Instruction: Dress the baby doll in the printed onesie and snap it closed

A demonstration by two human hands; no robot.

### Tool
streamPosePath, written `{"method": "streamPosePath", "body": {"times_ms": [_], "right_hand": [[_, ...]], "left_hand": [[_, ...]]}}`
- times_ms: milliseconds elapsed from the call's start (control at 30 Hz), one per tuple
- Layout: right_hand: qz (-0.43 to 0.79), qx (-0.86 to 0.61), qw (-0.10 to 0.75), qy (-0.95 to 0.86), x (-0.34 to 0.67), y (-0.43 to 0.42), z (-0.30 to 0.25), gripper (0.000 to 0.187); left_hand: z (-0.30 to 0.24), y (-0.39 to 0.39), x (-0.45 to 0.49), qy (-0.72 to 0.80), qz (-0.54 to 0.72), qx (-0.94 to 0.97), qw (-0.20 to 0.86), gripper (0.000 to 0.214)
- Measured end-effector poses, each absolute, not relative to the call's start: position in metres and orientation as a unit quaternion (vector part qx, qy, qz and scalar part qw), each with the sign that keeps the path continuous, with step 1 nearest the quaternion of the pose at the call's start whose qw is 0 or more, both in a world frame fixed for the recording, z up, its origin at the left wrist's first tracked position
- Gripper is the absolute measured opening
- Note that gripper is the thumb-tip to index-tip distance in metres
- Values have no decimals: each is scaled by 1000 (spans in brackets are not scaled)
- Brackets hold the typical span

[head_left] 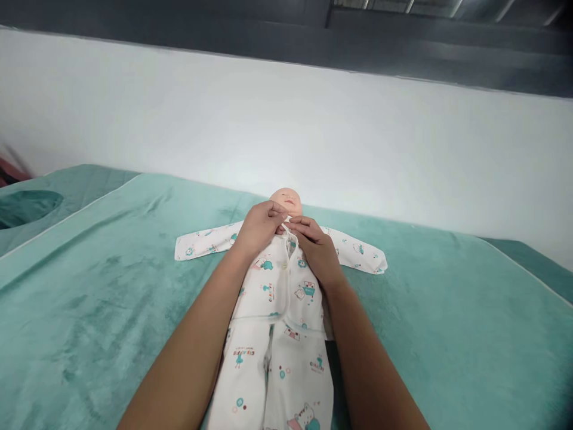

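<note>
A baby doll [287, 197] lies on its back, head toward the wall, dressed in a white printed baby jacket [268, 289] with long sleeves spread to both sides. White printed pants [295, 364] cover its lower part. At the collar, just under the doll's chin, my left hand [264, 224] pinches the jacket's neck edge. My right hand [317, 245] grips the other side of the same collar, its fingers close to the left ones. Below them the jacket front hangs slightly parted, with a button [283, 267] on it. The fingertips partly hide the neckline.
A teal plush cover [134, 298] lies wrinkled under the doll. Behind it rises a white wall [286, 125] with a dark band along the top. At the far left are a darker green opening in fabric [29, 206] and a red item [11, 172].
</note>
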State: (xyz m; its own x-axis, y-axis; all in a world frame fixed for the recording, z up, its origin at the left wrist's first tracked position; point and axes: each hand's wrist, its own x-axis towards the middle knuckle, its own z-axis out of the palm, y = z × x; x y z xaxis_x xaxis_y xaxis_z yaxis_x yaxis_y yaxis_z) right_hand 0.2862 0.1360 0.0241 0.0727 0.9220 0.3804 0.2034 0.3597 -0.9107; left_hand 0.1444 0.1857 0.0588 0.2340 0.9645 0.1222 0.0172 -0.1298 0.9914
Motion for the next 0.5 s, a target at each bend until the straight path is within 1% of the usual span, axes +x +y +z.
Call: {"method": "streamPosePath", "body": {"times_ms": [100, 167, 333, 500], "right_hand": [[323, -473, 591, -568, 286, 137, 18, 20], [324, -488, 599, -547, 286, 139, 15, 24], [306, -483, 592, -568, 284, 142, 16, 29], [289, -482, 588, -582, 282, 137, 24, 25]], "left_hand": [[56, 186, 146, 383, 477, 609, 505, 6], [55, 186, 146, 362, 489, 606, 512, 9], [55, 187, 146, 344, 500, 579, 545, 12], [57, 187, 146, 352, 490, 558, 569, 9]]}}
